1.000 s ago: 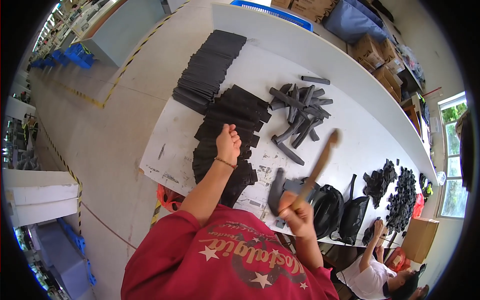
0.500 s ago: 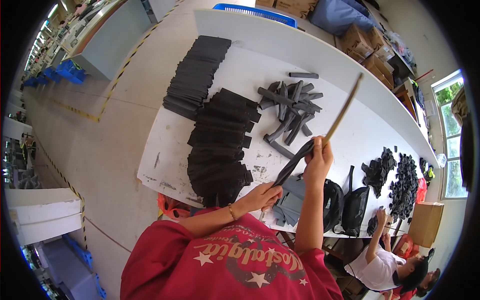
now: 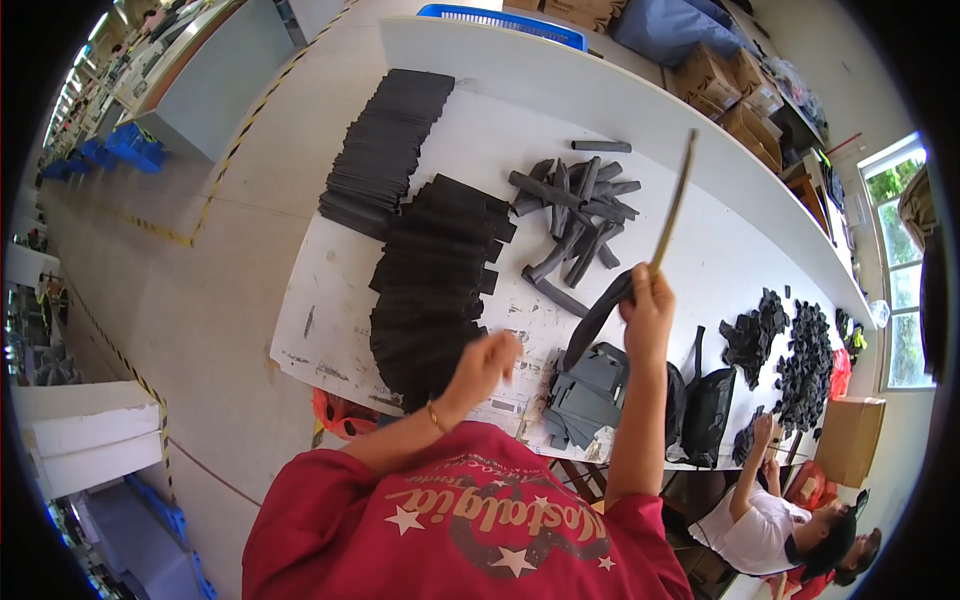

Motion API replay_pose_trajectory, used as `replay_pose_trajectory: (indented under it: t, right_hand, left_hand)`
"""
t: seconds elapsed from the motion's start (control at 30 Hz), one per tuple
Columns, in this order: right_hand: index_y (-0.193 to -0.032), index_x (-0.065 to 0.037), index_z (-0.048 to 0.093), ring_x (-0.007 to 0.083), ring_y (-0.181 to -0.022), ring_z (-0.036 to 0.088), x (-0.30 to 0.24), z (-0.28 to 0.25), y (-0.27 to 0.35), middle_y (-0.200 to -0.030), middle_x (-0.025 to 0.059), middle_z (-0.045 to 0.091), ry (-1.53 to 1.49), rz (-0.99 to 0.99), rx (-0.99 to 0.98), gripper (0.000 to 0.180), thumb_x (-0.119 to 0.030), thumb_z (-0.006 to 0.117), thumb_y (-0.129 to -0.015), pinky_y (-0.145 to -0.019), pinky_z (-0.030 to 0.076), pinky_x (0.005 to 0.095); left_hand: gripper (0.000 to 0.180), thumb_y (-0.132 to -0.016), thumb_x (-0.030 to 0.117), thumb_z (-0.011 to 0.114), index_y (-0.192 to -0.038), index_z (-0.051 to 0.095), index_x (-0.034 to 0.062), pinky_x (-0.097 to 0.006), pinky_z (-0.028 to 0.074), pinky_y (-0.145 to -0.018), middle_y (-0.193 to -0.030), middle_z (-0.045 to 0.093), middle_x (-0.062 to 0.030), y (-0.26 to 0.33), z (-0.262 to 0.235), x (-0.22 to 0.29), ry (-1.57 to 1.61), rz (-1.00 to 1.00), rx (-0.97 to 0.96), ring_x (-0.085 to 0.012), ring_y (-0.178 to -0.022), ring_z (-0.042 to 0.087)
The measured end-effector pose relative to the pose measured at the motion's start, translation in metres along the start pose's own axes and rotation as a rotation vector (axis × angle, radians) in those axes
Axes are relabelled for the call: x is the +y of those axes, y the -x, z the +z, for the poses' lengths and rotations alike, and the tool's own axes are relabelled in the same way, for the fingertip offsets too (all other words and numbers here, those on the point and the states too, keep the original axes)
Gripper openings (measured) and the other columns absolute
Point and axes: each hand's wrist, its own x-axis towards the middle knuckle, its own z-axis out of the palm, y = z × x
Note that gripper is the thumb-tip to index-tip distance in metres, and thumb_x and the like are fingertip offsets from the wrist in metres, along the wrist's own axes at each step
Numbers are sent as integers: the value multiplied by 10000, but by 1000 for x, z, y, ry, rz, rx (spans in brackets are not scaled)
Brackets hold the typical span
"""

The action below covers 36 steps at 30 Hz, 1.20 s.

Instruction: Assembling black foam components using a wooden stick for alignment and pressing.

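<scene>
My right hand (image 3: 648,300) is closed round a thin wooden stick (image 3: 675,205) and one end of a black fabric strip (image 3: 598,322). The stick points up and away; the strip hangs down from my fingers toward the near side, its lower end loose. My left hand (image 3: 485,368), slightly blurred, is off the strip, fingers loosely curled and apart with nothing visible in them. It hovers by the near right edge of a fanned stack of black fabric pieces (image 3: 440,265). Grey flat pieces (image 3: 590,390) lie below the strip's loose end.
Short dark rolled tubes (image 3: 575,205) lie heaped mid-table, beside a second black stack (image 3: 385,150). A low white board (image 3: 640,100) borders the far side of the white table (image 3: 320,290). Rightward are a black bag (image 3: 708,415), dark piles (image 3: 805,370) and a co-worker in white (image 3: 750,525).
My left hand has let go of the strip's lower end and moved left and up toward the black stack. The strip now hangs free, and the stick stands more upright in my right hand.
</scene>
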Motion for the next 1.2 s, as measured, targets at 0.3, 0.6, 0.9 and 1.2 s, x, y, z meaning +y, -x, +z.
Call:
replay_pose_trajectory:
  t: [0.3, 0.6, 0.9, 1.2]
  right_hand:
    - [-933, -49, 537, 14, -535, 358, 17, 33, 37, -668, -70, 448, -1, 12, -218, 153, -196, 581, -939, -465, 267, 183]
    - [-846, -52, 559, 12, -527, 360, 63, 46, 58, -632, -80, 451, 12, 97, -173, 155, -165, 652, -899, -467, 256, 185]
    - [-803, -53, 526, 46, -515, 389, 91, 49, 26, -596, -30, 446, 462, -260, 112, 205, -189, 569, -950, -447, 318, 226]
    - [-1054, 18, 533, 63, -492, 457, 32, 27, -64, -766, 54, 589, 247, -261, 84, 303, -273, 480, -990, -458, 306, 208]
  left_hand:
    - [118, -860, 42, 652, -968, 607, 22, -175, 448, -706, -858, 605, 22, -69, 19, 46, 243, 79, -45, -43, -787, 564]
    - [149, -928, 220, 602, -951, 632, 77, -213, 449, -632, -816, 613, 16, -74, 17, 2, 869, -178, 175, -74, -776, 561]
    - [228, -982, 252, 503, -1049, 554, 41, -208, 365, -506, -655, 467, 28, -19, 30, -11, 321, -330, -67, -44, -558, 427]
    - [143, -766, 107, 692, -870, 602, 67, -353, 468, -681, -799, 559, -73, 2, -52, -53, -1022, 309, 345, -254, -764, 568]
